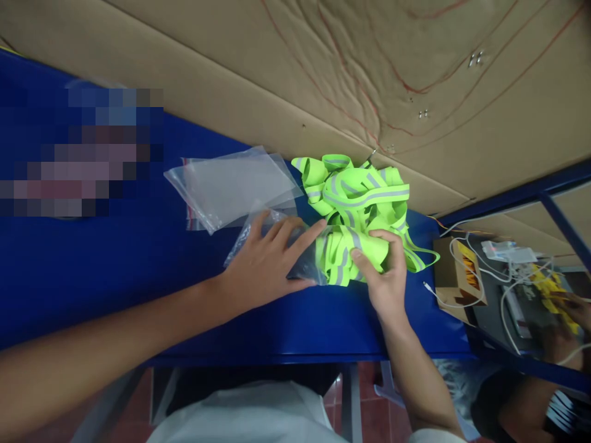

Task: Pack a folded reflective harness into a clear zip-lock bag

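My left hand [272, 255] grips a clear plastic bag [302, 269] by its mouth, fingers spread along it. In my right hand [388, 271] is a bundle of neon-yellow reflective straps [344, 252] with grey stripes. The bundle's left end sits at the bag's opening, partly within it; how deep it reaches is hidden by my left hand. Just behind lies a loose pile of the same reflective straps [369, 191]. Left of the pile, several flat zip bags [240, 184] with red seal lines rest on the blue table [194, 326].
A brown cardboard wall [231, 92] with red wires borders the table's back. To the right stand an open cardboard box [455, 277], white cables [505, 301] and yellow items. Another person's hand [575, 311] is there. A patch at the left is blurred out.
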A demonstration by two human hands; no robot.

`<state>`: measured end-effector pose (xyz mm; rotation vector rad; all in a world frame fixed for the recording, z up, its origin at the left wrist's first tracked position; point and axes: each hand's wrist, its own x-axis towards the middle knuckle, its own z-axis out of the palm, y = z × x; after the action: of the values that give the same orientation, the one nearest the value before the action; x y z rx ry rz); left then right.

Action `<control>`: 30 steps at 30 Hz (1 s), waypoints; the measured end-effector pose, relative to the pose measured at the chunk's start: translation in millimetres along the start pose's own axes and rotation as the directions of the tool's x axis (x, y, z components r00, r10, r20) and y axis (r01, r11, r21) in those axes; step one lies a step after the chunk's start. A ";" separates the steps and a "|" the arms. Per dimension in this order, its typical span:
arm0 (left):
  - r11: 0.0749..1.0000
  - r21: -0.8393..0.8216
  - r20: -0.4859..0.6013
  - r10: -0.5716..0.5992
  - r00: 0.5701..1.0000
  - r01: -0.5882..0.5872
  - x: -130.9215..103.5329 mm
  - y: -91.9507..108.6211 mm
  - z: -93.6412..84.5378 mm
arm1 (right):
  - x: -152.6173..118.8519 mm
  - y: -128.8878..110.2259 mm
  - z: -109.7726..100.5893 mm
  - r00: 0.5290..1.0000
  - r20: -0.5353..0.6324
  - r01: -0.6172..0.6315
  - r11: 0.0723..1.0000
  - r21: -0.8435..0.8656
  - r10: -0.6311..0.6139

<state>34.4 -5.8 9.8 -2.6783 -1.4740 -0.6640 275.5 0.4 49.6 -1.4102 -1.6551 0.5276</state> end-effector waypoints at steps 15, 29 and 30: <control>0.993 -0.066 0.107 0.109 0.988 -0.102 -4.0 2.7 13.3 | 3.8 0.4 0.8 0.972 0.204 -0.114 0.993 -0.014 0.114; 0.982 -0.086 0.080 0.177 0.981 -0.170 2.7 -12.3 3.7 | -1.7 8.1 8.7 0.953 0.303 0.035 0.999 -0.007 -0.032; 0.978 -0.115 0.098 0.187 0.977 -0.176 2.6 -13.1 5.7 | -1.9 7.9 8.6 0.947 0.319 0.041 0.999 -0.003 -0.038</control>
<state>27.0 4.7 3.2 -2.9271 -1.2247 -0.6104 272.9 2.6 38.2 -1.3473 -1.9395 0.7576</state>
